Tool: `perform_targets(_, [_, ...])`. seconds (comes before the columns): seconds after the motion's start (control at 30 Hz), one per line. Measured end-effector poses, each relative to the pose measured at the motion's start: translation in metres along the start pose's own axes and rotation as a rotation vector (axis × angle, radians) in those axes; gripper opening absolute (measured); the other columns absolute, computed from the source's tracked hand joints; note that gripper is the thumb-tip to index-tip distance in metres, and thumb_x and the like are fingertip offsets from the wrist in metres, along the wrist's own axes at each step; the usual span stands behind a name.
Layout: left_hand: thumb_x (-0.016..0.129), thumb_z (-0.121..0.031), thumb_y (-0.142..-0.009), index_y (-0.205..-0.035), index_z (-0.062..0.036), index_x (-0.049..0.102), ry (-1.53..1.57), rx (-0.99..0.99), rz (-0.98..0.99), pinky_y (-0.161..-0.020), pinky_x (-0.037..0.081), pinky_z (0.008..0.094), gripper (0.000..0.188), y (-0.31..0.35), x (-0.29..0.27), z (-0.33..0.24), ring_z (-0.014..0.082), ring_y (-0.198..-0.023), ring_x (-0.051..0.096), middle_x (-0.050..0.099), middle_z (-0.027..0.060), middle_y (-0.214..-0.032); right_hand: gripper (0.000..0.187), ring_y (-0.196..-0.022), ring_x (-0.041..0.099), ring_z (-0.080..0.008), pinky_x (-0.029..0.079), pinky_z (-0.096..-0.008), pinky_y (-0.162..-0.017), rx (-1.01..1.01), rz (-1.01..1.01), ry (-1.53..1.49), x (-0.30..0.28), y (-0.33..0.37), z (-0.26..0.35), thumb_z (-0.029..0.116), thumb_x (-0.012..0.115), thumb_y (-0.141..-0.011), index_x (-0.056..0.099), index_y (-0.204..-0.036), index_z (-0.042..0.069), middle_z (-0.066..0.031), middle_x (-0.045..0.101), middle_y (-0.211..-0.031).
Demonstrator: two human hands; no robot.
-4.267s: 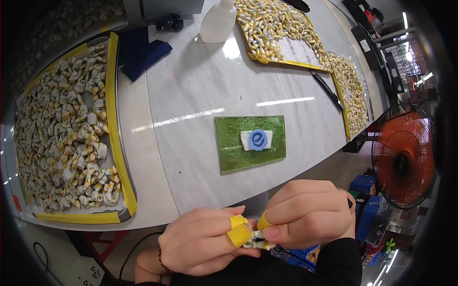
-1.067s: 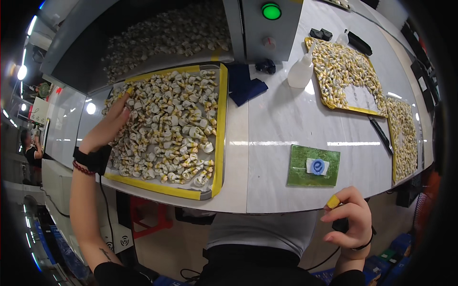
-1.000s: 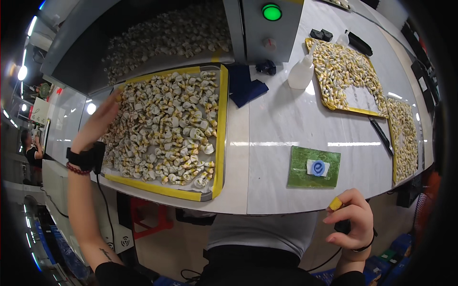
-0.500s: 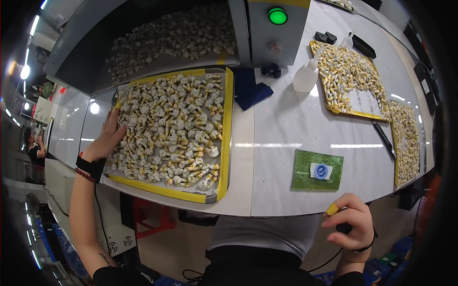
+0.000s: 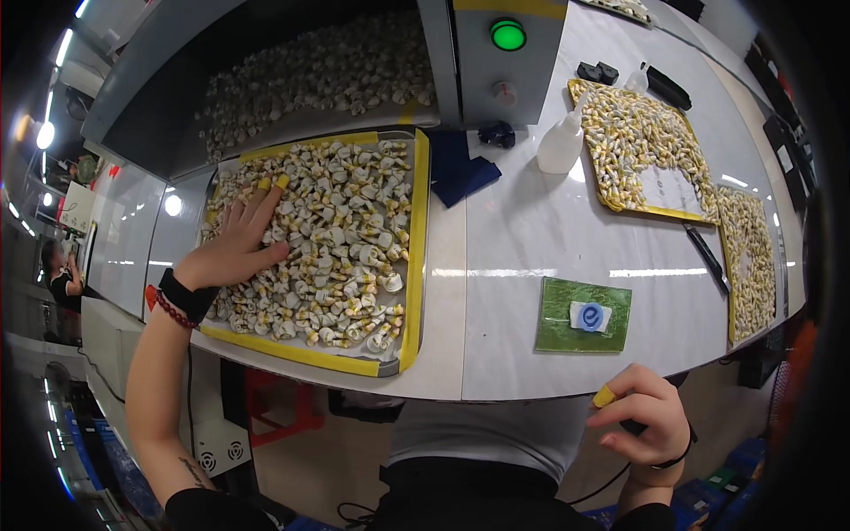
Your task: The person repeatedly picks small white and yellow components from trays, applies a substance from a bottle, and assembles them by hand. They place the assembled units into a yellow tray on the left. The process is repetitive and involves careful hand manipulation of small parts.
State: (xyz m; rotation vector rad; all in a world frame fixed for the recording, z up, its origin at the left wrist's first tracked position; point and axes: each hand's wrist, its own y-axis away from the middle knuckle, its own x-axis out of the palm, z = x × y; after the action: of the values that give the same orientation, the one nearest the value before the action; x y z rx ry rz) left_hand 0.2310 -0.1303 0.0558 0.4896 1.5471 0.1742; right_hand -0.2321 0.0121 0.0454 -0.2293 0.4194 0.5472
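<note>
My left hand [image 5: 237, 248] lies with spread fingers on many small white-and-yellow pieces [image 5: 341, 230], their exact kind unclear. They fill a shallow tray [image 5: 414, 257] edged with yellow tape. Yellow covers wrap two of this hand's fingertips. Just off the table's front edge hangs my right hand [image 5: 648, 414], its fingers loosely bent and apart, with nothing visible in them. One of its fingers also wears a yellow cover. Nearest to it on the table is a green square pad [image 5: 553, 327] bearing a white patch and a round blue piece [image 5: 591, 317].
Behind the tray stands a grey machine [image 5: 496, 75] with a lit green button [image 5: 508, 35] and similar pieces inside. A dark blue cloth [image 5: 465, 177], a white squeeze bottle [image 5: 560, 146], a black-handled cutter [image 5: 707, 258] and two more filled trays [image 5: 668, 211] [image 5: 731, 292] are on the table.
My left hand has moved from the tray's left edge rightward onto the pieces, its fingers spreading. My right hand has hardly moved. The view has shifted slightly.
</note>
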Motion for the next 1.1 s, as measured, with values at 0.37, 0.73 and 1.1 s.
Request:
perform_targets(0.37, [0.058,-0.039,-0.085,-0.135,-0.0021,0.034,0.459,-0.121,-0.572,-0.100,0.035,0.0327,0.067,-0.063,-0.052,0.165,0.0263,-0.114,0.049,0.048,0.0181,-0.127,0.027,-0.070,0.059,-0.0192,0.046,-0.0274,-0.061,0.077,-0.151,0.047,-0.001,0.013,-0.002,0.028,0.074,-0.069,0.067,-0.077,0.004,-0.0096,0.058,-0.080])
perform_targets(0.73, [0.074,-0.029,-0.071,-0.125,-0.0093,0.050,-0.115,-0.457,-0.411,-0.100,0.037,0.0314,0.063,-0.112,-0.055,0.146,0.0282,-0.111,0.051,0.054,0.0152,-0.123,0.023,-0.071,0.059,-0.0207,0.046,-0.0280,-0.064,0.210,-0.245,0.107,-0.008,0.023,0.006,0.023,0.071,-0.070,0.065,-0.079,0.003,-0.0108,0.058,-0.081])
perform_targets(1.1, [0.061,-0.011,-0.084,-0.109,-0.0013,0.059,1.197,-0.015,-0.701,-0.084,0.047,0.0302,0.027,-0.131,-0.077,0.131,0.0214,-0.100,0.057,0.060,0.0121,-0.108,0.022,-0.071,0.060,-0.0208,0.047,-0.0283,-0.064,0.203,-0.230,0.089,-0.002,0.012,0.006,0.022,0.071,-0.069,0.065,-0.079,0.003,-0.0102,0.059,-0.082])
